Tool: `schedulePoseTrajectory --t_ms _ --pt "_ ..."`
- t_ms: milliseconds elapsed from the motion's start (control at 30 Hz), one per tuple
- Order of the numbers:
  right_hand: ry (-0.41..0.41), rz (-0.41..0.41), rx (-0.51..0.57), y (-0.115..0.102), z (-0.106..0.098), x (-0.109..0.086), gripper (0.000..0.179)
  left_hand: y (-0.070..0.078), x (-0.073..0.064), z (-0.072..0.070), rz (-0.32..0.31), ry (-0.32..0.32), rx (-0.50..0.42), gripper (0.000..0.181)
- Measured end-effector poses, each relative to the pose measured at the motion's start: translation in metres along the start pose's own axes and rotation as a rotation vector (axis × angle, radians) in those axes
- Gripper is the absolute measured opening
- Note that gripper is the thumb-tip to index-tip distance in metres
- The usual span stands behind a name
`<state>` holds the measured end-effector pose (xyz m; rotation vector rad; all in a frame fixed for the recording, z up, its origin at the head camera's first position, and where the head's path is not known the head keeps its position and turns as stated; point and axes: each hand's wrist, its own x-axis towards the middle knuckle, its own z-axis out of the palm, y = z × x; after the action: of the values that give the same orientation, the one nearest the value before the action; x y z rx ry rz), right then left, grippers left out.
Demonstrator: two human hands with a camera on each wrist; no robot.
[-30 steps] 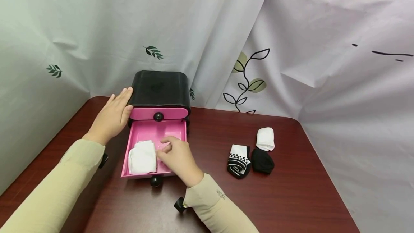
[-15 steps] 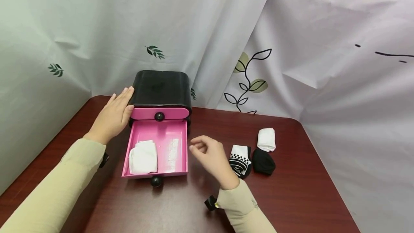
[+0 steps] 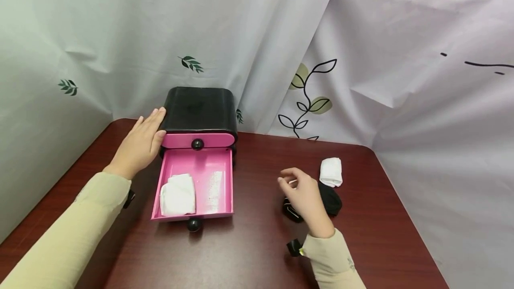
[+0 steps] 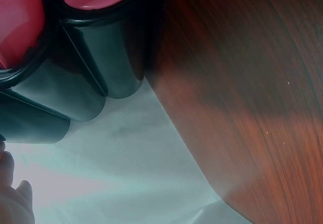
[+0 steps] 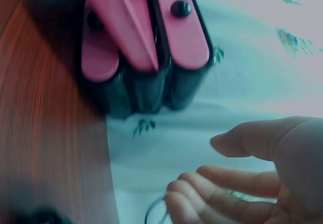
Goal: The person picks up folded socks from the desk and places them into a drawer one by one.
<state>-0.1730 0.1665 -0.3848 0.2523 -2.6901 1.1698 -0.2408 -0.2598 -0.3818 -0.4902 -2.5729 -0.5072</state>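
My left hand (image 3: 138, 146) rests against the left side of the black drawer unit (image 3: 199, 109), its fingers straight. The pink drawer (image 3: 202, 164) below the top one is pulled out, with a folded white sock (image 3: 178, 195) in its left part. My right hand (image 3: 307, 197) is above the black-and-white patterned sock (image 3: 292, 212) and hides most of it. In the right wrist view, the thumb and loosely bent fingers (image 5: 222, 193) stand apart with nothing between them. A folded black sock (image 3: 331, 200) and a folded white sock (image 3: 331, 172) lie just beyond that hand.
The drawer's black knob (image 3: 194, 225) sticks out toward the front of the brown table (image 3: 241, 253). A pale curtain (image 3: 261, 48) with leaf prints hangs behind the table and at both sides.
My right hand has moved right, out of the pink drawer and across the table to above the patterned sock. The left hand and the folded white sock in the drawer have stayed put.
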Motion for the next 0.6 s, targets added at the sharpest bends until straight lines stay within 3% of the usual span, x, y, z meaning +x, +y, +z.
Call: schedulePoseTrajectory --t_ms 300,400,500,600 --pt "0.008 0.151 -0.211 0.028 -0.02 -0.006 0.03 -0.001 0.002 0.0 0.005 0.006 -0.006 0.061" --pt "-0.01 0.196 -0.274 0.034 -0.022 -0.008 0.033 -0.001 0.002 0.001 0.002 0.002 -0.005 0.061" --pt "-0.036 0.225 -0.313 0.041 -0.021 -0.009 0.022 -0.002 0.001 0.001 0.0 -0.003 -0.003 0.061" --pt "-0.062 0.246 -0.342 0.046 -0.018 -0.009 0.03 -0.002 0.0 0.001 -0.002 -0.006 -0.003 0.062"
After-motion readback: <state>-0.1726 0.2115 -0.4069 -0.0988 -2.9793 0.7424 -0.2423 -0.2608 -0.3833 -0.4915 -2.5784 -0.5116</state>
